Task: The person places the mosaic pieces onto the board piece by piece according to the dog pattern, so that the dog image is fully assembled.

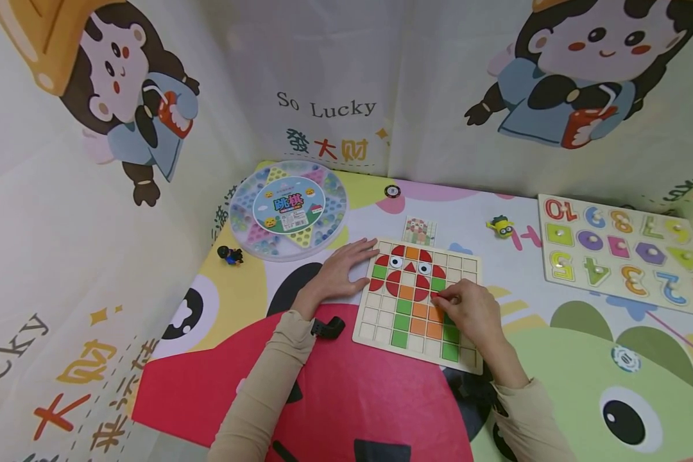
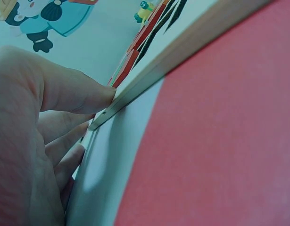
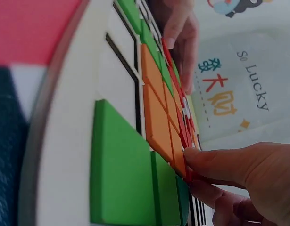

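A wooden grid board (image 1: 374, 335) lies on the table, partly filled with red, green and orange pieces. Red curved pieces and two eye pieces (image 1: 424, 268) take up its upper part; orange squares (image 1: 419, 327) and green squares (image 1: 400, 339) sit lower down. My right hand (image 1: 472, 313) pinches a small red piece (image 1: 434, 295) between thumb and fingers, low over the board's right half. My left hand (image 1: 339, 269) rests at the upper left of the board with fingers stretched out, its thumb (image 2: 100, 98) touching the wooden edge.
Behind the board is a small patterned card (image 1: 419, 230). A round Chinese checkers set (image 1: 242, 208) and a dark figurine (image 1: 230, 255) are at left. To the right are a yellow-green figurine (image 1: 501, 226), a number puzzle board (image 1: 566, 240) and a poker chip (image 1: 626, 359).
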`<action>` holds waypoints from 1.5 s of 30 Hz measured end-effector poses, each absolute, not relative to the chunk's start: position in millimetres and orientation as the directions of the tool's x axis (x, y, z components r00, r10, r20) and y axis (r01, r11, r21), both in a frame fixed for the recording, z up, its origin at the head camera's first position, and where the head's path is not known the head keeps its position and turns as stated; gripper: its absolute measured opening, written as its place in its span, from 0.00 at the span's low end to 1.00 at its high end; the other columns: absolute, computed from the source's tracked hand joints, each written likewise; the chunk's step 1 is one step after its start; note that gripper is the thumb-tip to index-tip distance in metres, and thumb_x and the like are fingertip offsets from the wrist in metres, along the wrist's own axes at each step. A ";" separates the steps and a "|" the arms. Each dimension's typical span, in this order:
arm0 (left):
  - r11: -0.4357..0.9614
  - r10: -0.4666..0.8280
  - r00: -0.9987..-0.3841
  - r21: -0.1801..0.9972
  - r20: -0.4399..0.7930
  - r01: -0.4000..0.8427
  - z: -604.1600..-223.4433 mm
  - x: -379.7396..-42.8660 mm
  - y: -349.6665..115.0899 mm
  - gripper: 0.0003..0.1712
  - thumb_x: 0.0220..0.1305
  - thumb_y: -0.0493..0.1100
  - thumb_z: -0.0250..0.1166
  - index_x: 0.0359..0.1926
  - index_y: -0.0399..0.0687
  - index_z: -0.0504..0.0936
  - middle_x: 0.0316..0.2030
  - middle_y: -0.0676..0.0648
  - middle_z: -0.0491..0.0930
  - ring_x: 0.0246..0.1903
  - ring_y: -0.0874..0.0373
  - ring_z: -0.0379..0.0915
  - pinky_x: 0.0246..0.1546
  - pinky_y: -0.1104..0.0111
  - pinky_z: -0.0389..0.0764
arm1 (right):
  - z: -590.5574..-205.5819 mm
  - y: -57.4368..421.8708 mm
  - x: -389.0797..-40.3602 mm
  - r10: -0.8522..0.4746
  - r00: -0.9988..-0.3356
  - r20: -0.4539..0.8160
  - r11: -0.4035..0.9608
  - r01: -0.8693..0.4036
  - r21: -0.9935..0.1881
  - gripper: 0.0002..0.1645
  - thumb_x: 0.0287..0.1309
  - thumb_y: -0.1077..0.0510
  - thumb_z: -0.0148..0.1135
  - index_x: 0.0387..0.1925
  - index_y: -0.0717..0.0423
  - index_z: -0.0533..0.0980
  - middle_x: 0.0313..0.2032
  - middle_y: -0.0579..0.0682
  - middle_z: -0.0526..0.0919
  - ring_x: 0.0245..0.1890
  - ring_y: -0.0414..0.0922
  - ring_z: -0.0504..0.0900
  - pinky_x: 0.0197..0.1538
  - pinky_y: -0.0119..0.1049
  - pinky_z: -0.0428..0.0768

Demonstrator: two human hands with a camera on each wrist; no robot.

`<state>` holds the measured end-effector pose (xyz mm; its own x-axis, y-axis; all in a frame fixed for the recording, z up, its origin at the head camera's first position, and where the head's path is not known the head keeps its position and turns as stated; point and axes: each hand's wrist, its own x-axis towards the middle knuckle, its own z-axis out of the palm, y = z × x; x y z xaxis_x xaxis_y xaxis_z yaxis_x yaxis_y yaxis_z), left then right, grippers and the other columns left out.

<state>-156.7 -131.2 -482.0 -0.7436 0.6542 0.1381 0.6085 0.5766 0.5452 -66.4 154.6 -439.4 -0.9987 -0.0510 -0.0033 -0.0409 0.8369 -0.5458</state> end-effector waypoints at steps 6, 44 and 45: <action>0.580 0.651 -0.748 0.553 0.127 0.598 -481.5 -156.1 -130.7 0.37 0.60 0.47 0.61 0.71 0.44 0.68 0.74 0.46 0.57 0.75 0.50 0.46 0.74 0.54 0.47 | -440.5 157.8 -66.6 -0.068 -0.997 0.033 0.829 -0.075 -0.554 0.14 0.53 0.55 0.74 0.35 0.63 0.87 0.31 0.54 0.81 0.28 0.47 0.76 0.26 0.35 0.71; 0.592 0.644 -0.753 0.536 0.134 0.602 -481.3 -157.0 -130.1 0.37 0.60 0.48 0.61 0.71 0.46 0.68 0.74 0.47 0.58 0.75 0.51 0.47 0.73 0.53 0.50 | -444.5 257.2 -52.0 -0.069 -0.996 0.061 0.755 -0.092 -0.649 0.08 0.54 0.62 0.72 0.30 0.60 0.78 0.29 0.53 0.83 0.28 0.46 0.80 0.24 0.29 0.75; 0.593 0.642 -0.755 0.537 0.134 0.600 -481.4 -156.8 -130.2 0.37 0.60 0.48 0.62 0.71 0.47 0.68 0.74 0.47 0.58 0.75 0.51 0.47 0.73 0.53 0.50 | -443.4 257.3 -51.6 -0.077 -0.995 0.060 0.754 -0.098 -0.650 0.08 0.54 0.62 0.72 0.30 0.60 0.78 0.29 0.52 0.83 0.27 0.45 0.80 0.24 0.29 0.75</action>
